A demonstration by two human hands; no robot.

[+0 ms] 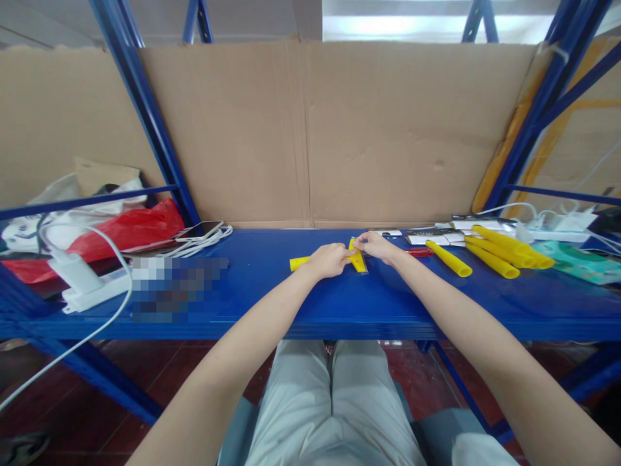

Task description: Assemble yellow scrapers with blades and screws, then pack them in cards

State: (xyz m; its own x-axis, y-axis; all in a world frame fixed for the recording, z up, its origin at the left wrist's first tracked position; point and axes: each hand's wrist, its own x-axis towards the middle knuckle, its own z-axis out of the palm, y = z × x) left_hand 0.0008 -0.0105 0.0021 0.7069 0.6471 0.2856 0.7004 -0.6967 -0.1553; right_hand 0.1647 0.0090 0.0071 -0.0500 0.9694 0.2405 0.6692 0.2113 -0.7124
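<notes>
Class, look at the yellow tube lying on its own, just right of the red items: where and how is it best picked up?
Probably around the middle of the yellow tube, right hand coming from above, thumb and fingers on its long sides. It lies flat and slanting, and the red items sit by its far end, leaving the middle freer.

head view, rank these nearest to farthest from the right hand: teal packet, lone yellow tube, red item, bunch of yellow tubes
From the right hand:
1. Red item, just to its right
2. Lone yellow tube, further right
3. Bunch of yellow tubes, right of that
4. Teal packet, far right
</notes>
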